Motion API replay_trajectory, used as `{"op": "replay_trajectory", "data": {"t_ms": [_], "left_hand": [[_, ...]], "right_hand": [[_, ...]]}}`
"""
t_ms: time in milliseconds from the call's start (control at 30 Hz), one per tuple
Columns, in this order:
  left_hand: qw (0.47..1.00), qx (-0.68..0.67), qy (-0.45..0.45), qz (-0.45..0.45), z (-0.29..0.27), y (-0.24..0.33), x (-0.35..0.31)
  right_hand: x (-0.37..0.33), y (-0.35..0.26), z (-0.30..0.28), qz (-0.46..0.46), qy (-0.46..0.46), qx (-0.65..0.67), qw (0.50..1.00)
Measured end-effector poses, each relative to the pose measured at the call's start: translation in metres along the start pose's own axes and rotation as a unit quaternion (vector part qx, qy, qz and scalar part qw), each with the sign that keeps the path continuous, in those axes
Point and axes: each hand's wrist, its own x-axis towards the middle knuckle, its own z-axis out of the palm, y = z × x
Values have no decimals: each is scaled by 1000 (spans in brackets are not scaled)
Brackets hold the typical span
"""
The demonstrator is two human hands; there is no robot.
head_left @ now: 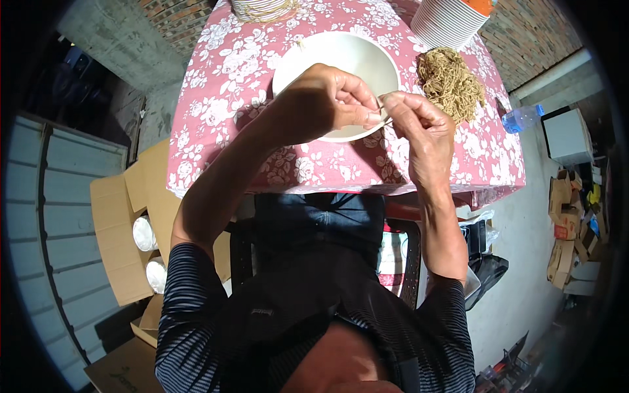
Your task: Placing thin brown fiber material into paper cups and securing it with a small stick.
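Over the near right rim of a big white bowl (298, 62), my two hands meet with their fingertips almost touching. My left hand (334, 98) pinches a thin, dark-looking strand (388, 122) between thumb and forefinger. From the right, my right hand (422, 124) pinches the same strand. Only a short bit of it shows between the fingers, and its exact kind is too small to tell. To the right of the bowl lies a tangled heap of tan cord (451, 85), apart from both hands. The part of the bowl behind my left hand is hidden.
A pink flowered tablecloth (216, 111) covers the table. At its far edge stand a white ribbed stack (262, 9) and another ribbed stack (445, 25) with something orange on top. A plastic bottle (523, 118) is beyond the right edge. Open cardboard boxes (121, 229) sit at lower left.
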Motion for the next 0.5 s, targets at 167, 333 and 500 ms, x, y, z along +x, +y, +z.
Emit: {"op": "replay_trajectory", "data": {"t_ms": [167,333,500], "left_hand": [[997,-4,1,73,-1,-7,-1],[986,22,34,164,-12,-6,-10],[993,-87,-24,69,-20,-1,-15]], "right_hand": [[6,-9,-9,-27,-25,-86,996],[9,-16,-14,-180,-98,-252,946],[22,-27,-31,-373,-135,-437,807]]}}
